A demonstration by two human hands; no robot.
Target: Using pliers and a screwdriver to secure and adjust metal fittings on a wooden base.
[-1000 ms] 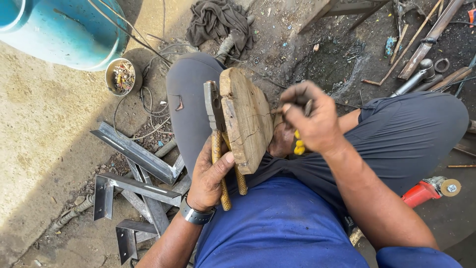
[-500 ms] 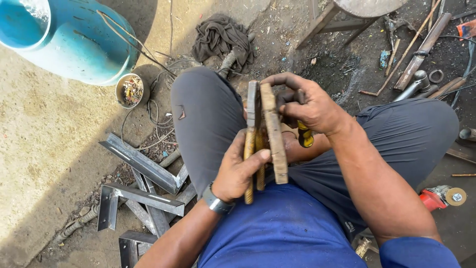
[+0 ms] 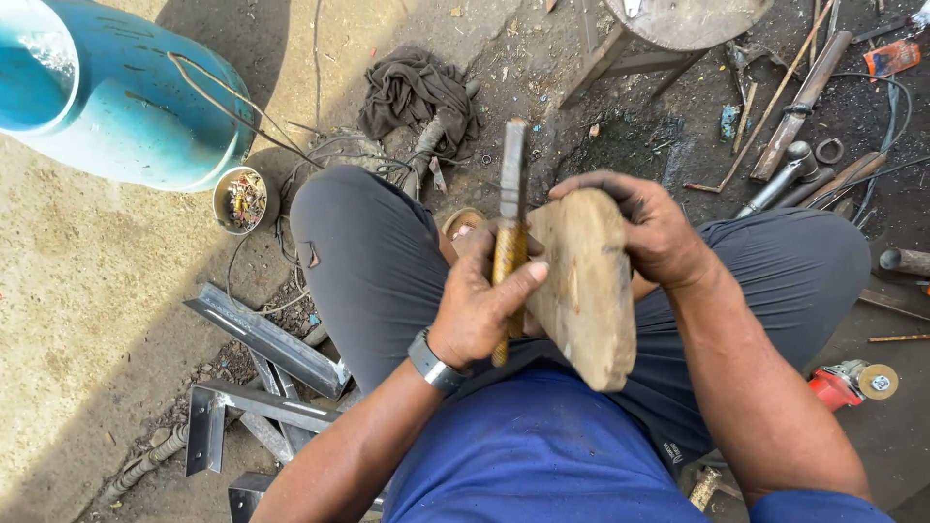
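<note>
I sit on the ground with my knees spread, in grey trousers and a blue shirt. My left hand (image 3: pixel 481 302) grips the yellowish wrapped handle of a hammer (image 3: pixel 510 208) whose dark metal head points away from me. My right hand (image 3: pixel 651 228) holds the top edge of a thick rounded wooden slab (image 3: pixel 585 291), turned broad face up beside the hammer. Hammer and slab touch over my lap. A watch sits on my left wrist.
A blue plastic drum (image 3: pixel 116 92) stands at upper left, a small tin of scraps (image 3: pixel 244 199) beside it. Steel angle pieces (image 3: pixel 262 339) lie at left. A dark rag (image 3: pixel 417 92), a wooden stool (image 3: pixel 668 29), pipes and rods (image 3: pixel 799 97) and a red angle grinder (image 3: pixel 852 383) surround me.
The wooden slab has turned from edge-on to broad face up. The hammer has swung more upright, and both hands have shifted slightly right over my lap.
</note>
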